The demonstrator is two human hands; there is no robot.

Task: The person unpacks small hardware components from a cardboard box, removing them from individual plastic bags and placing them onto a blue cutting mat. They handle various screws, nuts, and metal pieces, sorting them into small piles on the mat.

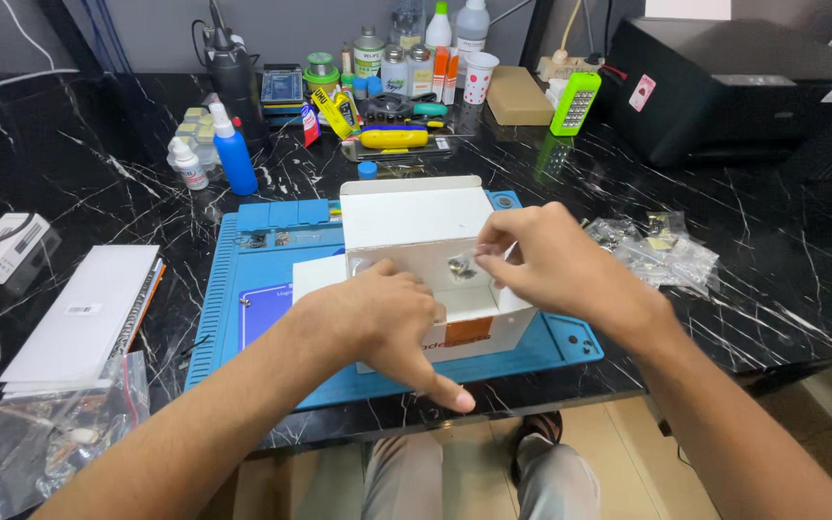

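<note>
We see a small clear bag [462, 267] pinched in the grip of our right hand [556, 265], thumb and fingers closed on it, hanging just below them over the open white box [416, 226]. Its long axis we cannot tell. Our left hand [377, 323] rests on the box front, fingers spread. Box sits on the blue mat [243, 299] on the desk [772, 279].

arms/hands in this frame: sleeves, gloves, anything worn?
Both forearms are bare to the frame edge, no sleeves showing. Left hand and right hand: no gloves, rings, watch or bands visible. Fingers uncovered.
</note>
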